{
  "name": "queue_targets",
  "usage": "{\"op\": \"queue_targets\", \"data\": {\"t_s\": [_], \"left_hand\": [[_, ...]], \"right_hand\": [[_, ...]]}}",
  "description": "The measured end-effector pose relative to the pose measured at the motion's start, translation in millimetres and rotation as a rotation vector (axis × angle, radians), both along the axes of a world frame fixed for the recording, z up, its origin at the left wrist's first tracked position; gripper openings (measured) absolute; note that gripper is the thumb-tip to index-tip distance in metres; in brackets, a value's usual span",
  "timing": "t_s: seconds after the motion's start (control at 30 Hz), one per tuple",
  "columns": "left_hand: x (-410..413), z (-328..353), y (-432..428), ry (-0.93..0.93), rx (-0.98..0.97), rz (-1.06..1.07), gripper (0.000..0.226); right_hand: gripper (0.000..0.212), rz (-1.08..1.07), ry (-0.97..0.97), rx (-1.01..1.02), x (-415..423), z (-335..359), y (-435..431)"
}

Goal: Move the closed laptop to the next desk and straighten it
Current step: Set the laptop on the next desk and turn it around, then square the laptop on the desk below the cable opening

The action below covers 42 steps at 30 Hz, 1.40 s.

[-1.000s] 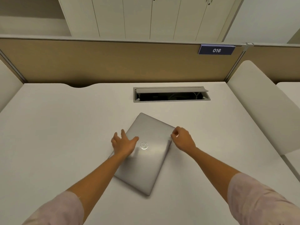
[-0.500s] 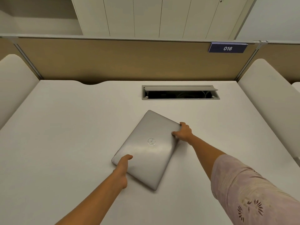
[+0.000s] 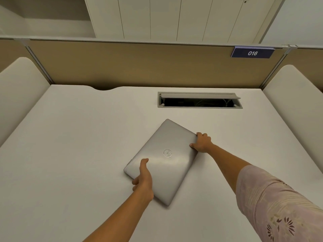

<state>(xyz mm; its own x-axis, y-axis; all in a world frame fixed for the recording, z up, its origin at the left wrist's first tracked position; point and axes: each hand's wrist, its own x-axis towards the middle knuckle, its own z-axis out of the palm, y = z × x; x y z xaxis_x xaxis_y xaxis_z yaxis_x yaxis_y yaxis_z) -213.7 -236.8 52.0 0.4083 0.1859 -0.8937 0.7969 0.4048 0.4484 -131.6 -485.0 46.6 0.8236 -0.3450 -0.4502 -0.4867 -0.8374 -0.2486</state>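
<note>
Left hand point(image 3: 143, 180) clamps the near-left edge of the closed laptop point(image 3: 162, 161); right hand point(image 3: 201, 142) grips its far-right corner. Laptop lies skewed on the worktop point(image 3: 70, 145). Risk: smooth lid, edge-only holds; slippage on lifting.

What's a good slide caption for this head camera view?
Both hands, left hand and right hand, grip the angled closed laptop on the desk.
</note>
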Motion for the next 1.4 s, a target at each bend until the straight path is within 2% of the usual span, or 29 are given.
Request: {"op": "queue_targets", "data": {"t_s": [0.17,0.4,0.53,0.87,1.0,1.1,1.13,1.2,1.27,1.33,1.4], "left_hand": [[13.9,-2.4,10.3,-0.031,0.088,-0.027,0.097],[59.4,-4.9,24.9,-0.106,0.152,-0.164,0.097],[82.5,-6.4,31.0,-0.191,0.179,-0.249,0.104],[102.8,-15.3,26.5,-0.292,0.309,-0.419,0.094],[94.3,-18.1,23.4,-0.364,0.517,-0.613,0.084],[75.4,-31.3,29.4,-0.651,0.833,-0.884,0.083],[68.3,-37.6,33.0,-0.786,0.94,-1.001,0.079],[55.9,-48.6,39.8,-1.029,1.078,-1.278,0.068],[44.2,-56.7,44.3,-1.172,1.163,-1.544,0.065],[34.2,-61.8,46.5,-1.273,1.236,-1.687,0.065],[26.7,-64.4,47.5,-1.347,1.278,-1.748,0.063]], "right_hand": [[0.073,-0.055,0.08,0.02,-12.5,2.6,-5.0],[0.078,-0.282,0.066,0.184,-44.3,-5.5,-4.7],[0.078,-0.364,0.036,0.127,-58.0,-8.9,8.9],[0.078,-0.442,0.005,0.058,-104.1,-26.1,33.5],[0.073,-0.331,-0.054,-0.044,-116.8,-27.3,30.5],[0.073,-0.121,-0.265,-0.265,-121.3,-27.1,31.0],[0.073,-0.043,-0.354,-0.273,-121.7,-27.6,31.6],[0.072,0.124,-0.459,-0.151,-121.8,-30.1,33.4],[0.071,0.337,-0.454,-0.063,-122.9,-37.0,36.7],[0.072,0.534,-0.4,-0.049,-126.1,-47.8,41.1],[0.071,0.636,-0.352,-0.052,-129.6,-60.3,44.1]]}}
